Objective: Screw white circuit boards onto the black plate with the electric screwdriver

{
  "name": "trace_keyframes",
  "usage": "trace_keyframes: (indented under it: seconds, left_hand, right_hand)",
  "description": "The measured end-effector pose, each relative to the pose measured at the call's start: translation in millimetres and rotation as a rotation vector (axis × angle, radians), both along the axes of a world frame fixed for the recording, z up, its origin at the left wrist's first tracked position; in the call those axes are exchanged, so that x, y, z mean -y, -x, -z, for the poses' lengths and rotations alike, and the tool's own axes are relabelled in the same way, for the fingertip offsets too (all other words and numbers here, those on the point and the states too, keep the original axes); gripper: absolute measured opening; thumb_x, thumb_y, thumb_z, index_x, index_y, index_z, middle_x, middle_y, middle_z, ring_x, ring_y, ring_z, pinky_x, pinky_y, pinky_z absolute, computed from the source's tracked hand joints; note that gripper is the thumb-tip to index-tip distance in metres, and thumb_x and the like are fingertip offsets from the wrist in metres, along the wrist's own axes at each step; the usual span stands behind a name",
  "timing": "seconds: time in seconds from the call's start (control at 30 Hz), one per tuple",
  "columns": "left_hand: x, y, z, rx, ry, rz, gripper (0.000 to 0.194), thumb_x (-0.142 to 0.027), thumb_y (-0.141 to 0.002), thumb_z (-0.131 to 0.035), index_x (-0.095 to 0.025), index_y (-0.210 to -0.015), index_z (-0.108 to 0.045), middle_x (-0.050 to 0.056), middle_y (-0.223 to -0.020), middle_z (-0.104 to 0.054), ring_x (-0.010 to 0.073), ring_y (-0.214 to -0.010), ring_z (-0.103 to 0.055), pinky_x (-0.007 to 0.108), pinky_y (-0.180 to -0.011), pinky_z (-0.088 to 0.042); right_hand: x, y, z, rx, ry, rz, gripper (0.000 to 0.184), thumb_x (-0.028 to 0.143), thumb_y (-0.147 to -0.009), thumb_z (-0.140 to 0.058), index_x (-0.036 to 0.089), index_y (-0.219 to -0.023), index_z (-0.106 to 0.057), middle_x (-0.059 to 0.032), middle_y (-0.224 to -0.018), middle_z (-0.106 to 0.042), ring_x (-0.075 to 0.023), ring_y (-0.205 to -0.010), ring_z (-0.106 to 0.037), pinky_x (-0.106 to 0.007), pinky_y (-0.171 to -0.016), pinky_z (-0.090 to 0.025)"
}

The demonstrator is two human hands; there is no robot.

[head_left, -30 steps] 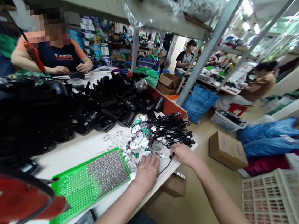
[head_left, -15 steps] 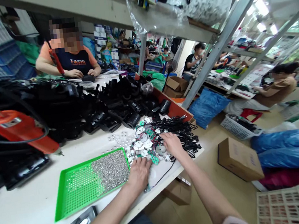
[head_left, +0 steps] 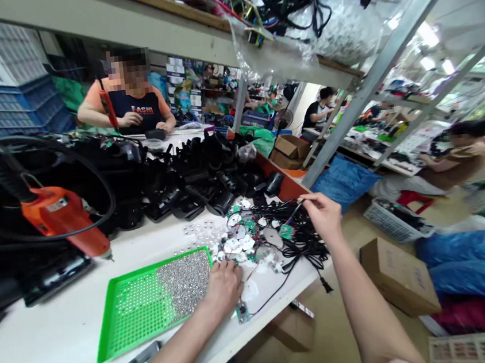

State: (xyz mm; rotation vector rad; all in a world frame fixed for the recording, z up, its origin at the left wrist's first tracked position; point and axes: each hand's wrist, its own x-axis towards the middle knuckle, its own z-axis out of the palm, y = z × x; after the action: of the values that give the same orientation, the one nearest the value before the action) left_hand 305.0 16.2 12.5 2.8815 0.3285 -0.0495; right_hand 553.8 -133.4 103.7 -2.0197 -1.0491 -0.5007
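Observation:
My right hand (head_left: pixel 324 216) is raised over the right end of the pile, its fingertips pinching a thin dark cable (head_left: pixel 294 213). A small green circuit board (head_left: pixel 287 232) hangs or lies at the lower end of that cable. My left hand (head_left: pixel 224 287) rests by the right rim of a green perforated tray (head_left: pixel 138 319), its fingers curled down; what they hold, if anything, is hidden. Small metal screws (head_left: pixel 190 282) fill the tray's right part. Between my hands lie white plastic parts (head_left: pixel 239 245) with wires. Another circuit board (head_left: pixel 242 312) sits near the table's front edge.
Black cords (head_left: pixel 306 250) are heaped at the table's right end, one plug (head_left: pixel 326 286) overhanging the edge. An orange electric screwdriver (head_left: pixel 67 220) hangs at left. Black plastic housings (head_left: pixel 209 191) are piled behind. A metal post (head_left: pixel 347 107) slants at right. A co-worker (head_left: pixel 132 103) sits opposite.
My right hand has moved right and up from the white parts, drawing a cable with a circuit board. My left hand has shifted slightly toward the tray. The view has turned a little.

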Motion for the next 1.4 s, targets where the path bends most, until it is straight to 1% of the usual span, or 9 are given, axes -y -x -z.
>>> trace_keyframes:
  seconds: [0.17,0.4,0.63,0.8,0.9,1.07,1.2,1.3,1.4]
  left_hand:
    - [0,-7,-8.1,0.033,0.051,-0.067,0.038,-0.034,-0.087,-0.055,-0.017,-0.121,-0.060,0.014,-0.122,-0.060,0.0317,-0.112,-0.055,0.046,-0.095,-0.042]
    - [-5,-34,-45.6,0.511,0.601,-0.190,0.091,-0.045,-0.078,-0.068,-0.019,-0.151,-0.020,0.015,-0.152,-0.034,0.0324,-0.137,-0.035,0.049,-0.110,-0.031]
    - [-7,-48,-66.9,0.498,1.271,-0.029,0.065,-0.042,-0.073,-0.073,-0.016,-0.131,-0.054,0.008,-0.107,-0.069,0.0205,-0.090,-0.065,0.030,-0.079,-0.050]
    - [0,-28,-70.2,0.242,1.388,-0.206,0.072,-0.049,-0.074,-0.071,-0.016,-0.134,-0.048,0.002,-0.080,-0.067,0.0092,-0.050,-0.055,0.019,-0.043,-0.032]
    - [2,-11,-75.6,0.120,1.483,-0.214,0.063,-0.057,-0.075,-0.066,-0.012,-0.119,-0.058,0.003,-0.077,-0.066,0.0060,-0.044,-0.046,0.018,-0.039,-0.021]
    - [0,18,-87.2,0.304,1.827,-0.226,0.064,-0.054,-0.065,-0.076,-0.021,-0.119,-0.063,0.000,-0.082,-0.058,0.0043,-0.054,-0.039,0.015,-0.044,-0.017]
    - [6,43,-98.9,0.468,1.602,-0.379,0.066,-0.059,-0.065,-0.076,-0.018,-0.116,-0.066,-0.005,-0.059,-0.046,0.0043,-0.047,-0.031,0.016,-0.043,-0.016]
    - [15,70,-116.3,0.638,1.316,-0.410,0.051,-0.053,-0.069,-0.075,-0.016,-0.104,-0.068,-0.005,-0.057,-0.048,0.0062,-0.050,-0.040,0.017,-0.048,-0.030]
    - [25,101,-136.4,0.689,1.085,-0.370,0.033,-0.044,-0.080,-0.067,-0.018,-0.101,-0.067,-0.003,-0.063,-0.056,0.0100,-0.057,-0.051,0.020,-0.054,-0.040]
  right_hand:
    - [-16,13,-56.9,-0.016,-0.510,-0.075,0.012,0.027,-0.079,-0.064,0.018,-0.081,-0.071,-0.0014,-0.073,-0.072,-0.0136,-0.058,-0.064,-0.026,-0.057,-0.052]
    - [-42,40,-103.0,0.113,-0.417,-0.210,0.009,0.025,-0.079,-0.066,0.020,-0.080,-0.073,-0.0018,-0.077,-0.075,-0.0154,-0.070,-0.068,-0.028,-0.067,-0.054]
    - [-54,38,-99.9,-0.014,-0.515,-0.219,0.010,0.028,-0.077,-0.068,0.019,-0.077,-0.073,-0.0010,-0.073,-0.073,-0.0140,-0.066,-0.067,-0.025,-0.062,-0.053]
    - [-43,40,-82.4,-0.156,-0.644,-0.297,0.015,0.033,-0.075,-0.071,0.019,-0.077,-0.071,-0.0013,-0.068,-0.072,-0.0129,-0.057,-0.065,-0.025,-0.056,-0.053]
    - [-30,50,-72.4,-0.136,-0.635,-0.309,0.014,0.033,-0.075,-0.071,0.020,-0.076,-0.072,-0.0021,-0.069,-0.072,-0.0139,-0.060,-0.066,-0.025,-0.057,-0.054]
    - [1,73,-58.9,-0.224,-0.648,-0.221,0.006,0.024,-0.073,-0.070,0.019,-0.075,-0.072,-0.0020,-0.068,-0.071,-0.0112,-0.053,-0.060,-0.022,-0.048,-0.048]
    - [42,98,-45.3,-0.415,-0.534,-0.154,0.007,0.019,-0.072,-0.067,0.019,-0.078,-0.070,0.0013,-0.058,-0.066,-0.0083,-0.042,-0.054,-0.018,-0.040,-0.041]
    - [81,117,-34.0,-0.627,-0.080,-0.304,0.020,0.019,-0.074,-0.063,0.019,-0.093,-0.071,-0.0027,-0.067,-0.072,-0.0151,-0.057,-0.067,-0.021,-0.049,-0.051]
    - [101,145,-20.2,-0.698,0.397,-0.536,0.045,0.024,-0.070,-0.072,0.020,-0.115,-0.068,-0.0119,-0.107,-0.073,-0.0264,-0.099,-0.070,-0.034,-0.082,-0.058]
